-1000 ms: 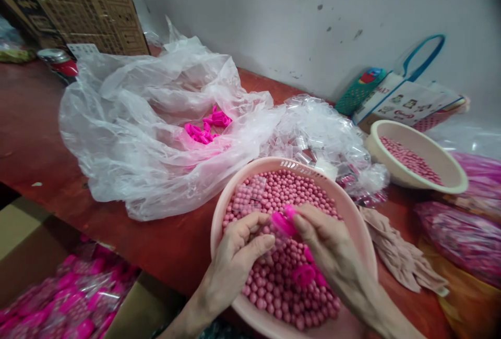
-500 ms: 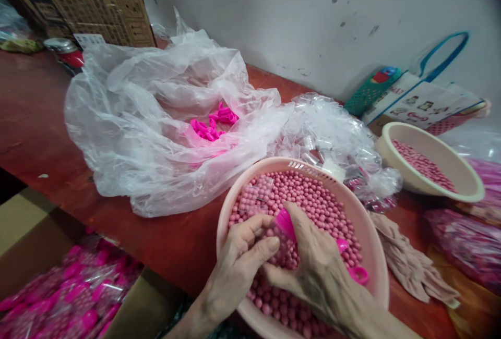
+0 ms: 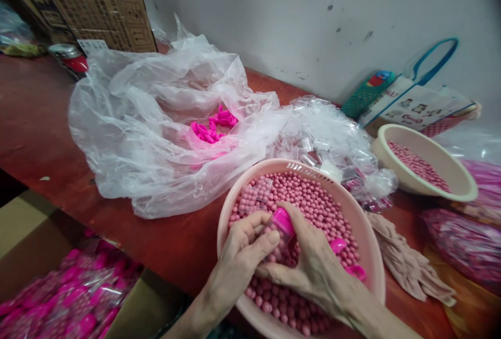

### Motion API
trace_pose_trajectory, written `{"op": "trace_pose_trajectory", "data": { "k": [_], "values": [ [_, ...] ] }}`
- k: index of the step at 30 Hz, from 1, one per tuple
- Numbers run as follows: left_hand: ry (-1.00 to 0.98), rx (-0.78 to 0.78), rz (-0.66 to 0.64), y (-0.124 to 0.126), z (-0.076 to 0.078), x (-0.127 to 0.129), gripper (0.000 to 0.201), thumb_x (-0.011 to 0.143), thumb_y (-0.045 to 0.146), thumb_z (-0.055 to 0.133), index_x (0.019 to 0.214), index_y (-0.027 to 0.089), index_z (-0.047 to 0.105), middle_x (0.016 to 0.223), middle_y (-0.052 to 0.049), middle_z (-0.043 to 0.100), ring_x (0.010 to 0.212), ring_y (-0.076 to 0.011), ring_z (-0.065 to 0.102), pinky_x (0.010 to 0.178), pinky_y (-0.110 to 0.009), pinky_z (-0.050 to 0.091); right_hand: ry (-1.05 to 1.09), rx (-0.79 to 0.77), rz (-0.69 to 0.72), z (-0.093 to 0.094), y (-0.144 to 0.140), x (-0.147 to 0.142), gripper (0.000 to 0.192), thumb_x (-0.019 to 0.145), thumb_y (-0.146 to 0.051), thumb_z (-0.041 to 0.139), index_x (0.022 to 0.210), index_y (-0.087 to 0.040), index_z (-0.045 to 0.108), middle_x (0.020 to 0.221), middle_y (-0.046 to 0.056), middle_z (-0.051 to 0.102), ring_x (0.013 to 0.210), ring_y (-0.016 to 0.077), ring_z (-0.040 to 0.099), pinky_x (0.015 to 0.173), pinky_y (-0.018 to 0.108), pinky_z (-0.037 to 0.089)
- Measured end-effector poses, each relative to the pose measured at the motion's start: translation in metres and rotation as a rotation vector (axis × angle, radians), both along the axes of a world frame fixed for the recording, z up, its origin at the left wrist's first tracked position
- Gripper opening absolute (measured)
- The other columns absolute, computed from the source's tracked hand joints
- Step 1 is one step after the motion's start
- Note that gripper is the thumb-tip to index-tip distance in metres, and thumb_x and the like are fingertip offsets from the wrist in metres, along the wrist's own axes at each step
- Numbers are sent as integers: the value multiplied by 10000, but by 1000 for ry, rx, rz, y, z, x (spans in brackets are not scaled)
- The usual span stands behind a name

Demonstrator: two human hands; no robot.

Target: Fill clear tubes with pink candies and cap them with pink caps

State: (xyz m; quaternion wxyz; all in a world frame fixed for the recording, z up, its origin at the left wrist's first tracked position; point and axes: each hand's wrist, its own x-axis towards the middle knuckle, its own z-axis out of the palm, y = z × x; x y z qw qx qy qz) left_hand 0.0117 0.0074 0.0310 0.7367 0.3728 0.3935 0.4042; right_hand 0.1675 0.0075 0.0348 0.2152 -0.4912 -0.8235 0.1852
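Both hands are over a pink basin (image 3: 303,167) of round pink beads (image 3: 313,198). My left hand (image 3: 245,250) is closed around a small clear container of beads (image 3: 279,247) with a bright pink cap (image 3: 282,220). Curled about the same container, my right hand (image 3: 313,261) has its fingers at the cap and at the lower side. The container's far side is hidden by the fingers. Another clear bead-filled container (image 3: 254,195) lies on the beads at the basin's left. Two loose pink caps (image 3: 337,245) rest near the basin's right wall.
A crumpled plastic bag (image 3: 129,141) with pink caps (image 3: 211,128) lies behind left. Beside it are piled clear empty containers (image 3: 324,125). Rightward stand a cream bowl (image 3: 462,172) of beads and a glove-like cloth (image 3: 410,261). An open carton (image 3: 148,297) of filled containers is lower left.
The view has shifted slightly. The right hand's fingers have moved a little around the cap, and more of the cap now shows. Both hands keep hold of the container.
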Motion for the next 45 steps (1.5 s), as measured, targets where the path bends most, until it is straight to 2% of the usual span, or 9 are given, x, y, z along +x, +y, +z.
{"op": "trace_pose_trajectory", "data": {
  "k": [4, 13, 20, 25, 29, 34, 38, 41, 45],
  "values": [
    [-18, -18, 14, 0, 1, 1, 188, 903, 299, 536, 1046, 178, 556, 775, 19, 511, 671, -94, 464, 636, -210, 403, 67, -141, -63, 9, 0, -3, 882, 680, -326, 787, 1355, -149, 248, 1182, 139, 590, 1029, 277, 607, 805, 371, 541],
    [92, 153, 98, -2, -3, 1, 301, 888, 209, 565, 1184, 260, 542, 1163, -16, 586, 1051, -163, 536, 963, -266, 380, -99, 35, 21, 5, -1, -11, 443, 725, -224, 621, 1102, -186, 392, 928, 80, 594, 748, 237, 620, 613, 354, 541],
    [33, 111, 101, -5, 1, -2, 222, 888, 221, 562, 1107, 240, 590, 984, 10, 647, 901, -146, 554, 856, -239, 411, -297, 288, 39, 2, -1, -24, 321, 854, -504, 417, 806, -186, 424, 611, 37, 499, 435, 205, 536, 339, 292, 364],
    [-116, -3, 111, -2, 0, -1, 168, 841, 209, 613, 1008, 213, 627, 782, 26, 617, 690, -107, 526, 627, -179, 396, -425, 346, 83, 4, 2, -22, 370, 877, -531, 358, 742, -195, 436, 565, 57, 520, 414, 198, 523, 346, 288, 352],
    [-147, -46, 122, 0, 0, 0, 119, 827, 177, 620, 942, 198, 640, 774, 24, 594, 702, -102, 521, 665, -185, 408, -440, 342, 85, -1, 1, -23, 337, 851, -508, 410, 739, -193, 449, 566, 77, 530, 414, 221, 516, 340, 298, 301],
    [-140, -20, 178, 2, 1, 2, 174, 863, 165, 575, 1030, 211, 600, 958, -18, 618, 905, -145, 548, 829, -242, 430, -214, 43, 9, 1, 2, -26, 328, 809, -407, 527, 1001, -144, 498, 713, 75, 589, 502, 232, 549, 426, 321, 377],
    [-156, -51, 205, 2, 1, 3, 283, 895, 200, 547, 1170, 261, 519, 893, 11, 604, 732, -84, 547, 827, -231, 454, 211, -305, 14, 16, 9, -14, 635, 767, -378, 680, 1302, -200, 387, 967, 49, 635, 764, 215, 623, 641, 316, 509],
    [-122, -59, 177, 1, 0, 2, 292, 878, 250, 573, 1160, 240, 497, 769, 24, 598, 533, -56, 505, 574, -168, 465, 526, -500, -57, 19, 19, -5, 436, 918, -534, 455, 1232, -236, 512, 1165, 72, 591, 1036, 222, 581, 818, 348, 518],
    [-96, -47, 53, 1, -2, 2, 299, 760, 331, 709, 963, 168, 562, 596, 37, 581, 396, -47, 454, 392, -139, 342, 868, -750, -252, 9, 34, -14, 615, 963, -595, 207, 1085, -145, 608, 993, 123, 643, 872, 219, 640, 695, 331, 545]
  ]
}}
